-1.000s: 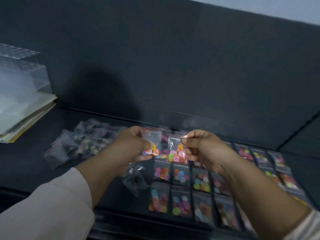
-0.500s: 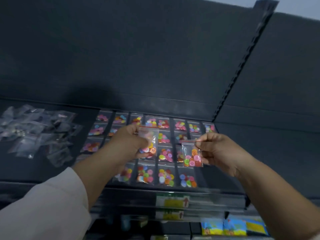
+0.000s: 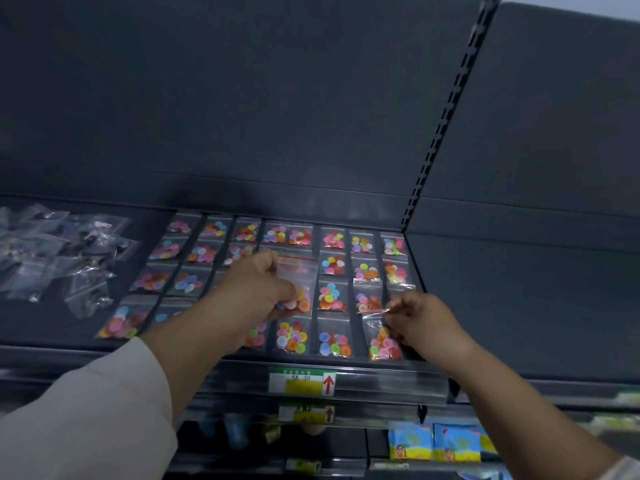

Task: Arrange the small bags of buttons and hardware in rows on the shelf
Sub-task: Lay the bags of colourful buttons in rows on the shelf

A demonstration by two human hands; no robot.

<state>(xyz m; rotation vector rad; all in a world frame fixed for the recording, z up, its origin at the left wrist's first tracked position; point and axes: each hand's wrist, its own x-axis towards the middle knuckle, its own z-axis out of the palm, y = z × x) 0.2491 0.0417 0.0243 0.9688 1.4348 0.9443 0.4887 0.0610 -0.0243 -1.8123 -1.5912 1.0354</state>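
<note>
Several clear bags of coloured buttons [image 3: 331, 296] lie in neat rows on the dark shelf [image 3: 485, 306]. My left hand [image 3: 258, 292] holds one clear button bag [image 3: 299, 289] upright above the middle of the rows. Over at the rows' right end, my right hand [image 3: 420, 323] pinches the top of another button bag [image 3: 382, 339], which lies at the front right corner of the grid, touching or just above the shelf. A loose heap of clear hardware bags [image 3: 59, 252] lies on the shelf's left part.
The shelf's front rail carries a green and yellow price label [image 3: 302, 382] with a red arrow. A slotted upright [image 3: 440, 133] divides the dark back panel. Lower shelves hold blue and yellow packets [image 3: 436, 441]. Bare shelf extends right of the rows.
My right hand has lowered its bag down and right to the front right corner of the rows. The left hand still holds its bag over the middle. The camera has moved closer.
</note>
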